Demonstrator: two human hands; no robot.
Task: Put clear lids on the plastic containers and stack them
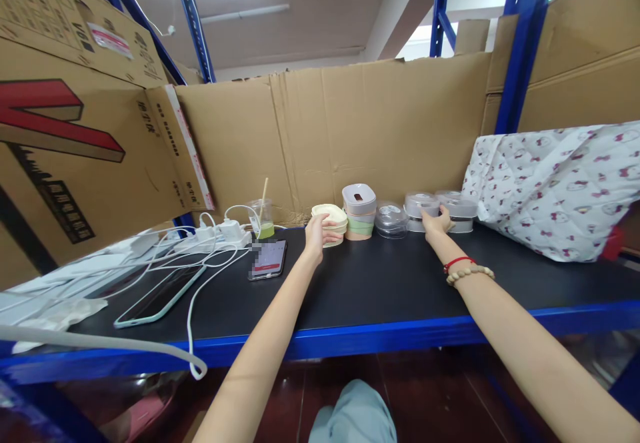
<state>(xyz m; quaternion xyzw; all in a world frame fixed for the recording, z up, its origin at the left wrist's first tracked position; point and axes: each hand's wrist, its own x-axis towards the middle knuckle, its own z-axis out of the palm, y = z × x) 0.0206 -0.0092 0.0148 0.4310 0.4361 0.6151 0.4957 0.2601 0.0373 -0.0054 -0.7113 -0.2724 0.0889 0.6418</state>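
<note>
Presently, from my remote post, I record the left hand with its fingers laid across the front of a cream, round-cornered stack of plastic containers, at the left end of the row on the black, smooth-surfaced tabletop; whether it grips, I cannot tell. The right hand has thumb and fingers parted, reaching to two grey, rounded containers with clear domed lids, side by side near the right end; I cannot confirm a hold there either.

Risks, in my judgement: a pull on the upper cream tier alone could part the stack; a sideways nudge could topple the adjacent lilac, green and peach stack of squarish tubs, the tallest of the row; pressure on one lid edge could tip or unseat it.

Materials: the cream and pastel pieces look matt, probably rigid plastic; the clear, round, domed plastic container between the groups is glossy and thin-looking, so a squeeze might dent it; the white, quilted, printed fabric bag sags softly beside the right-hand containers; brown corrugated cardboard stands behind all.
</note>
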